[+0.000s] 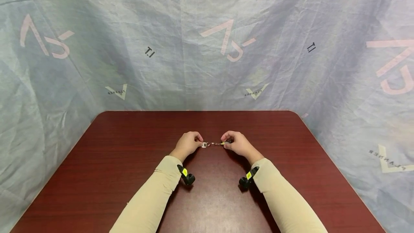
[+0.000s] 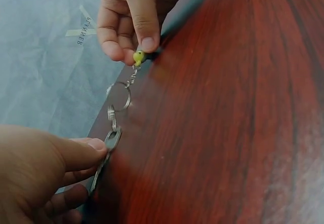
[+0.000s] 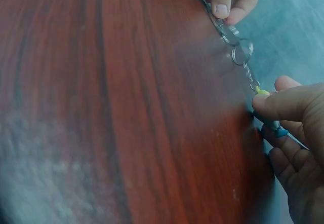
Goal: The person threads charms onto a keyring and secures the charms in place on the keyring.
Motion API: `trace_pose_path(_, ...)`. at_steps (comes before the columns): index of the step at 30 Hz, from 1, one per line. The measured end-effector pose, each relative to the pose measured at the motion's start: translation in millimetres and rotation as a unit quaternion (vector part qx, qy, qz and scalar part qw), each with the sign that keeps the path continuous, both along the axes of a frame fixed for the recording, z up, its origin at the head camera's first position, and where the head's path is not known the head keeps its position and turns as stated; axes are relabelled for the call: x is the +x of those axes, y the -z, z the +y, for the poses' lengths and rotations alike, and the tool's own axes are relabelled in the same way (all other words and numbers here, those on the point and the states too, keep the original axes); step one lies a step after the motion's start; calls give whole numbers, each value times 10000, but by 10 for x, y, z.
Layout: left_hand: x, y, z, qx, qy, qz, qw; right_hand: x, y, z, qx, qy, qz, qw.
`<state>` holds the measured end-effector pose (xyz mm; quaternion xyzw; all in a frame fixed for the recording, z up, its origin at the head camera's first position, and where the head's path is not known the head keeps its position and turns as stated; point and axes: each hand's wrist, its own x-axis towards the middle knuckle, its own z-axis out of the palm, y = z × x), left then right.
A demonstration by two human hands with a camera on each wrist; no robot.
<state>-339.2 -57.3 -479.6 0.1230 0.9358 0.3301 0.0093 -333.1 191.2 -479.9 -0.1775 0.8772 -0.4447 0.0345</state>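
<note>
A keychain stretches between the two hands just above the table. My left hand (image 1: 189, 144) pinches a flat silver metal piece (image 2: 113, 139) with a hole in its end, between thumb and fingers; its exact kind is hard to tell. Linked rings join it to a split ring (image 2: 120, 96) and a short chain (image 3: 248, 73). At the chain's other end is a small charm (image 3: 261, 90), yellow on top with a blue part lower down. My right hand (image 1: 238, 144) pinches this charm between thumb and fingers, hiding much of it.
The dark red wood-grain table (image 1: 207, 197) spreads under both arms, its far edge beyond the hands. Grey printed cloth (image 1: 184, 46) hangs behind and at both sides. Black wrist cameras are strapped over the left sleeve (image 1: 152, 190) and the right sleeve (image 1: 284, 193).
</note>
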Motion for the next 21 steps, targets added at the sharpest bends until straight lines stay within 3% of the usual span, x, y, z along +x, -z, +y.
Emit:
trace_pose_path(16,17,23,-4,-55,56,196,9998,20,-25,8,156,-242,-37,9996)
trace_pose_path(21,31,-39,-57,-57,110,153,9998,2,-108,75,94,-269,39,9996)
